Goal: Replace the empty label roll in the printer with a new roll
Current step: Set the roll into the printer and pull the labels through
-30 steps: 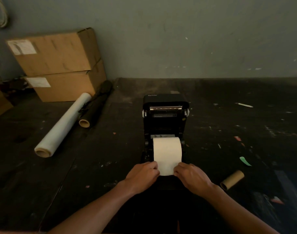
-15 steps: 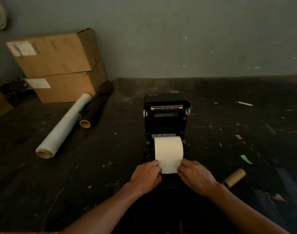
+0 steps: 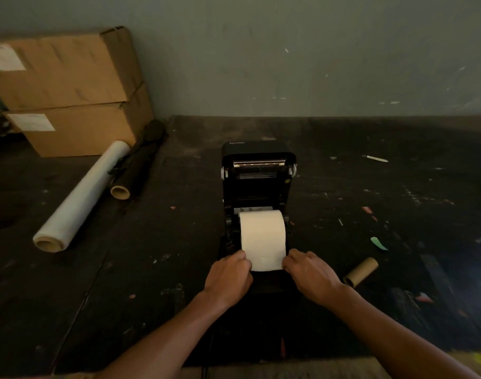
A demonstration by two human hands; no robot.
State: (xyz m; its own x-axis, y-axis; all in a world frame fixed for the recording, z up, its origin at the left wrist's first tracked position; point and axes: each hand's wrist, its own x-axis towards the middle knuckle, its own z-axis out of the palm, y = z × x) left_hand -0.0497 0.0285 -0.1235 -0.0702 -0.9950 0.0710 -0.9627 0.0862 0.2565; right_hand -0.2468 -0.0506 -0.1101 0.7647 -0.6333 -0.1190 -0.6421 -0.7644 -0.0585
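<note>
Both hands' grip pinches label roll (image 3: 262, 236) strip edges, left hand (image 3: 228, 274), right hand (image 3: 310, 274).

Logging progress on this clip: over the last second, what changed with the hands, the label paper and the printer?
Very little. Both hands, left hand and right hand, keep pinching the side edges of the label paper pulled forward from the new roll; they shifted only slightly. Nothing was released or picked up. The printer lid stays open, and the empty core still lies on the table to the right.
</note>
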